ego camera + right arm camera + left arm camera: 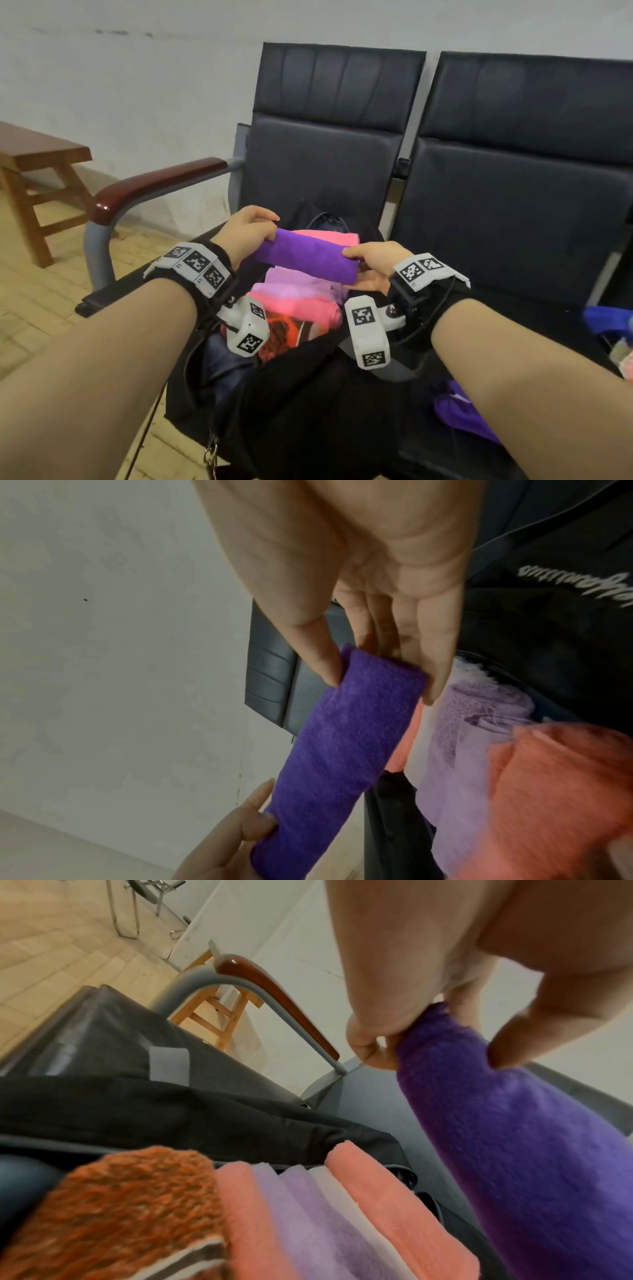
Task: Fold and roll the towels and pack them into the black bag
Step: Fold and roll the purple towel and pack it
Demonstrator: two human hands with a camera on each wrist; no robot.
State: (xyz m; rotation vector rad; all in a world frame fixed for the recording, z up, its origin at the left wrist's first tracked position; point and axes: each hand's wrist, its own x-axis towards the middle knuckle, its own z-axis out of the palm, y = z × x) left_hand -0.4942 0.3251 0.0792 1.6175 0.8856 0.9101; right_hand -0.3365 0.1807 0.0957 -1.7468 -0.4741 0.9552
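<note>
A rolled dark purple towel (306, 255) hangs level above the open black bag (284, 404), held at both ends. My left hand (248, 228) grips its left end (441, 1042) between thumb and fingers. My right hand (371, 265) pinches the right end (380, 674), thumb on one side and fingers on the other. Inside the bag lie rolled towels side by side: pink (298, 305), lilac (308, 1218), white, and another pink one (387, 1199), plus an orange knitted cloth (130, 1204).
The bag sits on a dark padded seat (308, 164) with a wooden armrest (154, 185) on the left. A second seat (513, 205) on the right carries purple cloth (459, 411) and a blue item (609, 318). A wooden stool (30, 178) stands by the wall.
</note>
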